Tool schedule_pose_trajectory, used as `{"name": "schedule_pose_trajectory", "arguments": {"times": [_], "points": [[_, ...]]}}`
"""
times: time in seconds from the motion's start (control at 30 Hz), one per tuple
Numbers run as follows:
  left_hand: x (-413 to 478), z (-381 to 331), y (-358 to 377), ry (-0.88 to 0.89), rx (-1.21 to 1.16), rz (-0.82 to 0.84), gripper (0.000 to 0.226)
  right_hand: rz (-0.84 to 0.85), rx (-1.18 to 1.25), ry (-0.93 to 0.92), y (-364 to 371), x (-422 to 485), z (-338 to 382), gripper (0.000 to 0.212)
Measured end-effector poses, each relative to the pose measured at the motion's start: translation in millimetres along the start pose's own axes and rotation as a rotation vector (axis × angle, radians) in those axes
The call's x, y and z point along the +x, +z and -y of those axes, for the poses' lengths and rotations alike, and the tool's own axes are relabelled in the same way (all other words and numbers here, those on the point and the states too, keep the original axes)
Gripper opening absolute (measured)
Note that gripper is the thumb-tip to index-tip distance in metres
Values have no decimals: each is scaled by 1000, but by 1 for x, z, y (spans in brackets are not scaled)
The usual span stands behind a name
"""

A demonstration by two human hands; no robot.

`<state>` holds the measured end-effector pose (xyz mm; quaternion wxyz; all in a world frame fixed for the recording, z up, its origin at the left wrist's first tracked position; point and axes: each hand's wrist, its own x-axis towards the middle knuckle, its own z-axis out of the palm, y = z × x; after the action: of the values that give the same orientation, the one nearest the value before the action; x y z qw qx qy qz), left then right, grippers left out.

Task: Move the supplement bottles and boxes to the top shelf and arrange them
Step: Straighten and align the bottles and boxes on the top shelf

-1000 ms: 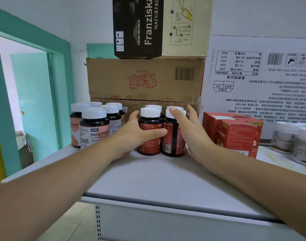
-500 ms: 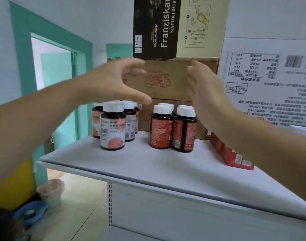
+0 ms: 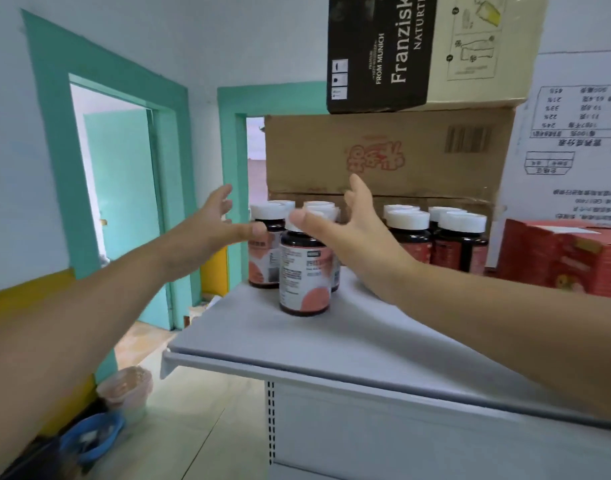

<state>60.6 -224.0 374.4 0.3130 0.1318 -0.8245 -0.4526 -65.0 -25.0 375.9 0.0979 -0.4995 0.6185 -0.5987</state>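
Brown carton [image 3: 311,150] stands close behind the pink-label bottles [image 3: 304,275].

The left grip [image 3: 208,233] and right grip [image 3: 357,237] are bare, as are both forearms [image 3: 89,306].

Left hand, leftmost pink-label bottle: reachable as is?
Probably yes. The left hand is open right beside the leftmost pink-label bottle, on its outer side, with nothing between them. The right hand hovers over the front bottle, not blocking.
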Motion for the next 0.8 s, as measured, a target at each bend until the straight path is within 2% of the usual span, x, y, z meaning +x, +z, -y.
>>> {"name": "schedule_pose_trajectory", "arguments": {"times": [0.1,0.13,0.2,0.3,0.53,0.67,0.7,0.8], "points": [[16,21,7,16,-100,74,160,-41,40,28,12,3,-17,139],[20,27,10,25,-138,104,158,-51,46,31,14,4,-22,133],[29,37,19,57,-232,173,146,-34,34,28,17,6,-30,105],[36,49,34,117,-354,234,123,-21,25,50,19,8,-34,102],[42,62,39,168,-364,167,97,-16,29,55,20,8,-38,103],[43,66,41,114,-249,60,65,2,45,50,22,8,-39,103],[42,65,42,102,-217,22,64,4,46,47,23,8,-40,103],[41,60,45,143,-151,-29,85,5,34,31,24,8,-40,106]]}}
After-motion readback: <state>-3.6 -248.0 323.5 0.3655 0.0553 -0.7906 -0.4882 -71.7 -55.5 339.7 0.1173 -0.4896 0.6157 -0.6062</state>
